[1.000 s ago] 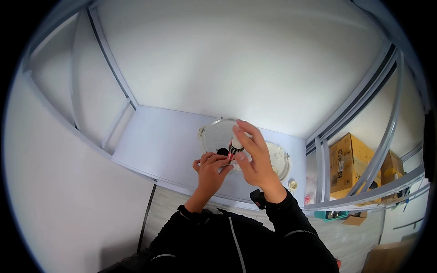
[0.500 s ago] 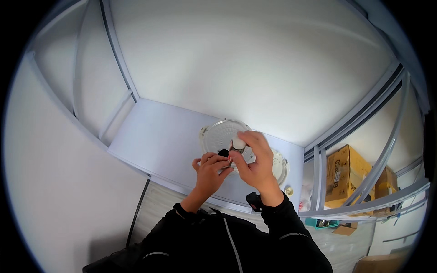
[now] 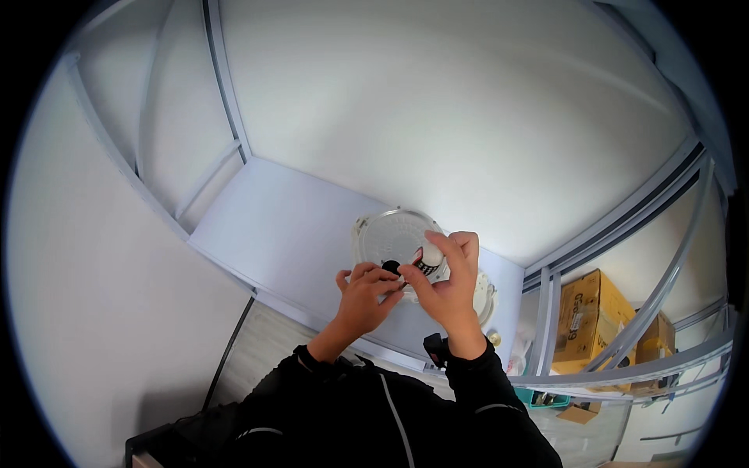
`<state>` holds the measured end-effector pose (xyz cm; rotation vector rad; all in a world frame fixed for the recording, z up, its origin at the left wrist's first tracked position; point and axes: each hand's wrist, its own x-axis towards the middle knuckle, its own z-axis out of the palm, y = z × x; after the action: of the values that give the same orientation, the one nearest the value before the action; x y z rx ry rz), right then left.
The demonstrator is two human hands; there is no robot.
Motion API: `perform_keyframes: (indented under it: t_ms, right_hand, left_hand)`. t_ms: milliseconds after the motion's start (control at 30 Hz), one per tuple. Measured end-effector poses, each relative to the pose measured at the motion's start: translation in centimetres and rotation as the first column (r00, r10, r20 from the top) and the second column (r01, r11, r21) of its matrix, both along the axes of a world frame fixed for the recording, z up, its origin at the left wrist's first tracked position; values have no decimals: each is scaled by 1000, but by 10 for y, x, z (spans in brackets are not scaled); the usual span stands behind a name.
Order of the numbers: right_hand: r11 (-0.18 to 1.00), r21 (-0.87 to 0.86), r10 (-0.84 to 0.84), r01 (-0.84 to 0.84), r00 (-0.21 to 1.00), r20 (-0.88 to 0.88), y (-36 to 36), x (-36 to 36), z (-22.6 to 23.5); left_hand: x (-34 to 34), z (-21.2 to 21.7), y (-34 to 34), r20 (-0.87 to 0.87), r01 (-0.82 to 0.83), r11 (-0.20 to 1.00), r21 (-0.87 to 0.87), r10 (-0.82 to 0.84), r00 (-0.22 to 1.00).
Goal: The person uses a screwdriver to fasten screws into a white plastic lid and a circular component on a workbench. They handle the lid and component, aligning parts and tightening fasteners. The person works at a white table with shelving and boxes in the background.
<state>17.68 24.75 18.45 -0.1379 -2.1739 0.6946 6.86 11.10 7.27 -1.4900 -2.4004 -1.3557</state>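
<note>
My right hand (image 3: 454, 290) grips a small bottle (image 3: 428, 256) with a white end and a dark printed label. It holds the bottle tilted, the white end up and the other end toward my left fingers. My left hand (image 3: 363, 299) is closed in a pinch close to the bottle's lower end; what lies between its fingertips is too small to make out. Beneath both hands sits a round whitish housing (image 3: 386, 228) with a metallic rim and a ribbed face. A black round part (image 3: 391, 267) shows on it beside my left fingertips.
The housing rests on a pale table (image 3: 273, 210) against a white wall. A second white round part (image 3: 485, 298) lies to its right, with a small yellowish round item (image 3: 494, 338) nearer me. Cardboard boxes (image 3: 583, 327) and a teal bin (image 3: 544, 398) stand beyond the frame at right.
The bottle has tipped over more, showing more of its label. My left hand keeps its pinch by the bottle's lower end. The whole view has shifted slightly.
</note>
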Motion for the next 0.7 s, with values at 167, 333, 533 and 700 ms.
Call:
perform_keyframes:
  t_ms: [167, 333, 533, 700]
  right_hand:
    - [979, -61, 189, -195, 978, -89, 2, -10, 4]
    - [998, -10, 65, -65, 997, -29, -6, -1, 2]
    - [953, -236, 175, -190, 981, -83, -11, -6, 9]
    - [951, -293, 74, -101, 992, -103, -9, -6, -9]
  left_hand:
    - [-2, 0, -1, 18, 17, 1000, -6, -17, 1000]
    - [-2, 0, -1, 17, 6, 1000, 0, -6, 1000]
    - [-4, -3, 1, 16, 13, 1000, 17, -13, 1000]
    - [-3, -3, 3, 3, 13, 999, 43, -13, 1000]
